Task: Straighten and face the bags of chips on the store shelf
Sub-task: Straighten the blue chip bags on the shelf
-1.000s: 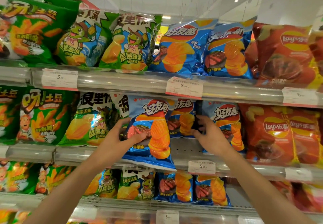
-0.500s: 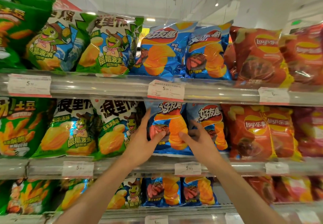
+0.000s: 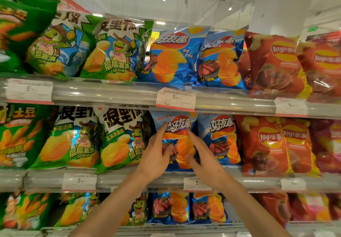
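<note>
A blue chip bag (image 3: 178,126) stands upright on the middle shelf (image 3: 129,180), facing front. My left hand (image 3: 156,153) lies against the bag's left side, fingers stretched up and thumb on its face. My right hand (image 3: 201,155) touches the bag's right side with straight fingers. A second blue bag (image 3: 221,137) stands just to the right. Green turtle bags (image 3: 121,137) stand to the left.
Red Lay's bags (image 3: 265,144) fill the right of the middle shelf. The upper shelf (image 3: 110,93) carries green, blue (image 3: 169,57) and red bags. A lower shelf holds more bags (image 3: 169,207). Price tags (image 3: 175,99) hang on the shelf rails.
The blue bag went from tilted out over the shelf edge to upright in its row. Both hands followed it and now lie flat on its sides. The camera turned left.
</note>
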The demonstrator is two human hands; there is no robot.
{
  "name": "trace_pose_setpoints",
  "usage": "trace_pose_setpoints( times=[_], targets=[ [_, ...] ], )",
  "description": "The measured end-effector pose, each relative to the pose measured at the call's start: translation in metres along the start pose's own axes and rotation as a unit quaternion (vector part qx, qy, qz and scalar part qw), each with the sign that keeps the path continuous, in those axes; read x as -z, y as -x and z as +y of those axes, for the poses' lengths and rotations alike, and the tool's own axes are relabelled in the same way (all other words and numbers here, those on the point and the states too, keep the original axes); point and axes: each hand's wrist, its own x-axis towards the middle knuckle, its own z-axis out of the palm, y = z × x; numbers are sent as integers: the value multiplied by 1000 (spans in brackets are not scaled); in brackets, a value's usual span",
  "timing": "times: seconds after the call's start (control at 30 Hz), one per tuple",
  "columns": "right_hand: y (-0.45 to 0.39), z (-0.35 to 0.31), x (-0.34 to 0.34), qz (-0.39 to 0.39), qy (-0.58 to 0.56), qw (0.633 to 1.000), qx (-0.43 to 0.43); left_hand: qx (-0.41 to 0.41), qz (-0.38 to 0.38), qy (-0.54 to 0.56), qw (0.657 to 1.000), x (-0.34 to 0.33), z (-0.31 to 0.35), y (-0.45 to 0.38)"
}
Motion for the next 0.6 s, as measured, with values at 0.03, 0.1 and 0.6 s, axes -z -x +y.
trace_pose_setpoints(
  times=[0.03, 0.1, 0.6],
  targets=[
    [1, 3, -2, 2, 13, 1000, -5, 3, -6, -2, 1000, 1, 0, -2],
    [1, 8, -6, 11, 28, 999, -20, 15, -24, 14, 999, 4, 1, -8],
    [25, -7, 1, 44, -40, 992, -112, -19, 80, -15, 997, 29, 4, 33]
  ],
)
